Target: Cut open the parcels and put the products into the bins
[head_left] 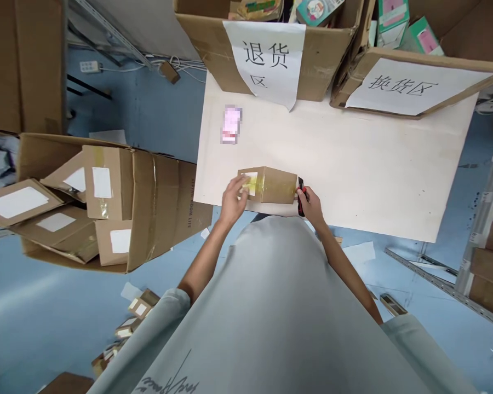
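Note:
A small taped cardboard parcel (273,185) with a white and yellow label lies near the front edge of the pale table (353,158). My left hand (233,198) rests on the parcel's left end, fingers curled over the label, holding it. My right hand (309,204) is closed on a red and black box cutter (301,196), whose tip sits against the parcel's right end.
Two big cartons with paper signs (267,60) (398,87) stand at the table's far edge, holding boxed goods. A blurred pink item (231,124) lies on the table. A large open carton (107,202) of small parcels stands on the left; scraps litter the blue floor.

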Demonstrator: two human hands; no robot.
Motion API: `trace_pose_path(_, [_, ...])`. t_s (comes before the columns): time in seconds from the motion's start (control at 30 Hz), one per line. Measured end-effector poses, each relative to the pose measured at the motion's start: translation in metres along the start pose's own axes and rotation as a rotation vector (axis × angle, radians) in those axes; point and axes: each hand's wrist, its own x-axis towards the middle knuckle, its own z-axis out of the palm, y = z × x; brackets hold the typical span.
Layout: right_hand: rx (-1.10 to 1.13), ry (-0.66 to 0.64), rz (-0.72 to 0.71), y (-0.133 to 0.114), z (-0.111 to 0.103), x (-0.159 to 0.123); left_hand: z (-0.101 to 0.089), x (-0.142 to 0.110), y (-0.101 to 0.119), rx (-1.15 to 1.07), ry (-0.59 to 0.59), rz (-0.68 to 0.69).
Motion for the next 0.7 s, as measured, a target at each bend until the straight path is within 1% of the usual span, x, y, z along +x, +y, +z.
trace_pose_path(0.03, [-0.022,0.019,-0.008,-0.008,0.000,-0.002,0.003,-0.004,0.008,-0.020,-0.025,0.029])
trace_pose_path(0.1, [-0.098,0.076,-0.020,-0.025,-0.004,-0.008,0.010,-0.010,0.020,-0.074,-0.039,0.024])
trace_pose_path(0.17, [-0.184,0.141,-0.018,-0.043,-0.012,-0.015,0.020,-0.012,0.026,-0.158,-0.051,-0.030])
trace_pose_path(0.27, [-0.336,0.204,0.006,-0.063,-0.026,-0.025,0.036,-0.014,0.028,-0.300,-0.139,-0.114])
trace_pose_path(0.37, [-0.538,0.221,0.038,-0.073,-0.037,-0.028,0.050,-0.013,0.031,-0.381,-0.220,-0.176])
trace_pose_path(0.43, [-0.611,0.217,0.052,-0.074,-0.041,-0.028,0.054,-0.007,0.035,-0.374,-0.221,-0.196])
trace_pose_path(0.5, [-0.629,0.235,0.034,-0.075,-0.043,-0.030,0.051,0.007,0.040,-0.333,-0.172,-0.195])
trace_pose_path(0.57, [-0.635,0.278,-0.003,-0.077,-0.043,-0.036,0.044,0.030,0.045,-0.305,-0.120,-0.174])
trace_pose_path(0.6, [-0.640,0.298,-0.015,-0.080,-0.042,-0.039,0.040,0.044,0.048,-0.307,-0.121,-0.155])
trace_pose_path(0.63, [-0.643,0.305,-0.018,-0.083,-0.040,-0.043,0.036,0.058,0.051,-0.313,-0.145,-0.125])
trace_pose_path(0.7, [-0.633,0.280,0.000,-0.089,-0.035,-0.051,0.029,0.087,0.054,-0.298,-0.267,-0.058])
